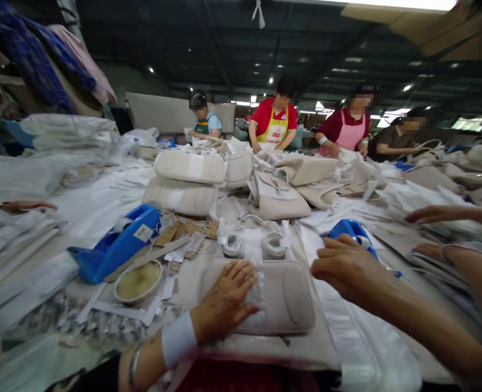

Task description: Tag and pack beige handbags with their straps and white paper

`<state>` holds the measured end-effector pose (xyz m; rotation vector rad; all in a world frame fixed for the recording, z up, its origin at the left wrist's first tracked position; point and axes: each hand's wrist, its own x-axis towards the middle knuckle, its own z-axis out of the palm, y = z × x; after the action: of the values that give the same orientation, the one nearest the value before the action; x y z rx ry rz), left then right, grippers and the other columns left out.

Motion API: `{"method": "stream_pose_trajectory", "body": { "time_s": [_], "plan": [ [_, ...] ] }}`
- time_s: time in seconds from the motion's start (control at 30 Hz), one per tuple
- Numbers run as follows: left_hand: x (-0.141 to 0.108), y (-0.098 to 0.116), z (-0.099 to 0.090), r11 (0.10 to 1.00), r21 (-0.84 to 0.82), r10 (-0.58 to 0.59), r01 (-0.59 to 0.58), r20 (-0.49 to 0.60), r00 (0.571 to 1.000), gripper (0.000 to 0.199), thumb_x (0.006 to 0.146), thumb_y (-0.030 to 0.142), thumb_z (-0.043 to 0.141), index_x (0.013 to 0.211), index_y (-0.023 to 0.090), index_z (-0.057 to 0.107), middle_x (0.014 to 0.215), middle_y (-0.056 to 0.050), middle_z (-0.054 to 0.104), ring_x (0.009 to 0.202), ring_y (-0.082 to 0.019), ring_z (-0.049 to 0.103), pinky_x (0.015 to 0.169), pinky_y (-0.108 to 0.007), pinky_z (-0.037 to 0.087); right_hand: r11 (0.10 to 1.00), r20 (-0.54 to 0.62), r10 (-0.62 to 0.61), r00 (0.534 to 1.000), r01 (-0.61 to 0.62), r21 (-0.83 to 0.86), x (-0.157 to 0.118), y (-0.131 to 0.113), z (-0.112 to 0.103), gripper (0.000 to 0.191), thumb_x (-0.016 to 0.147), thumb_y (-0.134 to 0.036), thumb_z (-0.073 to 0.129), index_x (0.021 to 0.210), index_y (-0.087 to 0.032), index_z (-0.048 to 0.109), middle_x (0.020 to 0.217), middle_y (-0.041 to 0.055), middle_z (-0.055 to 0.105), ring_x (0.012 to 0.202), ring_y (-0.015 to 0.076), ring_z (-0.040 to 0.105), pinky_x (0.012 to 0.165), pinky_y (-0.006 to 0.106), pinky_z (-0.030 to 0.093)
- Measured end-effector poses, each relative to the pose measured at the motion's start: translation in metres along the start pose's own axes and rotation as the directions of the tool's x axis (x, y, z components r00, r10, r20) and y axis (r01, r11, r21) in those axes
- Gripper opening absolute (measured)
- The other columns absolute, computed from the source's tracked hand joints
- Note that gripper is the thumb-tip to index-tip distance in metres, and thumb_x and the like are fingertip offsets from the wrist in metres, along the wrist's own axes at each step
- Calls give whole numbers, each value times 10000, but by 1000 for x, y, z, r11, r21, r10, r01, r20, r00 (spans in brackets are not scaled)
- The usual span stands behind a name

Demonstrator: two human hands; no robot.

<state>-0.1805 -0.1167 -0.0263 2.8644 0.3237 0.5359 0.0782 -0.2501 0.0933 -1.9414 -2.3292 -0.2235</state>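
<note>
**1 bag under my left hand**

Beige bag (281,299) lies flat on the table right in front of me, white band (254,291) across its middle, oval outline at right. Left hand (226,299) spread on it, not clenched. Right hand (342,267) half curled beside it; can't tell if it holds anything. 2 coiled straps (274,246), 1 round tin (138,282), 4 people (275,122) opposite. 2 blue dispensers (118,245); right hand partly blocks one.

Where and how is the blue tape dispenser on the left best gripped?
Probably at the taller end of the blue tape dispenser, pinched across its sides, with the left hand coming from above: the body looks narrow there, while the other end tapers into a low nose.
</note>
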Motion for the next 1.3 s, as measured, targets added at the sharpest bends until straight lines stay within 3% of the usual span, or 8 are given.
{"method": "stream_pose_trajectory", "body": {
  "time_s": [0.13, 0.3, 0.47, 0.73, 0.93, 1.1, 1.2, 1.3],
  "plan": [
    [-1, -1, 2, 1000, -26, 8, -9, -43, 999, 563, 832, 376, 675, 1325, 171, 495, 1455, -170, 419, 1381, -313, 346, 1165, -552, 267, 953, 285, -301, 910, 294, 69, 89, -37, 4, 183, 772, -120, 616, 681, -241, 719, 683, 19, 692, 798, 190, 556, 772, 360, 252],
    [-2, -3, 2, 999, -41, -24, 21, -77, 997, 551, 855, 454, 633, 1312, 173, 506, 1432, -194, 412, 1381, -332, 328, 1146, -570, 290, 920, 388, -340, 857, 389, -53, 142, -47, 32, 208, 822, -133, 562, 795, -180, 762, 706, 79, 706, 747, 192, 589, 795, 362, 256],
    [-2, -4, 3, 999, -30, -17, 15, -53, 998, 595, 854, 448, 639, 1346, 155, 479, 1538, -208, 282, 1455, -332, 208, 1175, -566, 225, 889, 376, -336, 863, 423, -177, 156, -48, 47, 187, 830, -159, 568, 816, -137, 753, 766, 124, 716, 734, 210, 607, 801, 366, 281],
    [0, -5, 2, 999, -49, -6, 6, -3, 1000, 602, 868, 459, 622, 1365, 151, 475, 1492, -122, 431, 1410, -320, 310, 1188, -545, 211, 865, 296, -372, 880, 444, -234, 156, -41, 69, 168, 810, -159, 578, 830, -115, 738, 733, 122, 704, 737, 233, 617, 899, 410, 318],
    [1, -4, 1, 999, -53, -6, 7, 10, 1000, 573, 892, 443, 591, 1369, 147, 474, 1482, -105, 451, 1404, -310, 321, 1189, -526, 213, 868, 232, -370, 900, 423, -261, 150, -44, 75, 227, 874, -119, 510, 805, -159, 723, 719, 81, 677, 914, 267, 585, 1092, 466, 180],
    [2, -4, -1, 998, -60, -25, 26, 25, 999, 562, 912, 462, 554, 1389, 181, 460, 1499, -85, 434, 1406, -296, 326, 1192, -525, 209, 854, 219, -395, 892, 445, -271, 167, -25, 83, 173, 795, -303, 720, 871, -148, 724, 801, 93, 691, 1009, 289, 541, 1112, 474, 147],
    [2, -5, -1, 999, -36, -24, 27, 58, 998, 581, 905, 455, 567, 1407, 191, 441, 1512, -79, 415, 1415, -297, 312, 1194, -528, 206, 890, 263, -311, 913, 377, -256, 189, -6, 92, 312, 720, -425, 792, 826, -140, 722, 816, 110, 694, 1024, 296, 531, 1071, 468, 202],
    [2, -6, 0, 1000, 1, -11, 11, 70, 997, 612, 897, 431, 587, 1430, 190, 408, 1529, -84, 388, 1428, -298, 287, 1194, -540, 202, 975, 184, -137, 973, 165, -148, 204, 5, 96, 352, 645, -368, 849, 868, -139, 700, 925, 112, 687, 1057, 284, 515, 1047, 430, 231]
  ]
}}
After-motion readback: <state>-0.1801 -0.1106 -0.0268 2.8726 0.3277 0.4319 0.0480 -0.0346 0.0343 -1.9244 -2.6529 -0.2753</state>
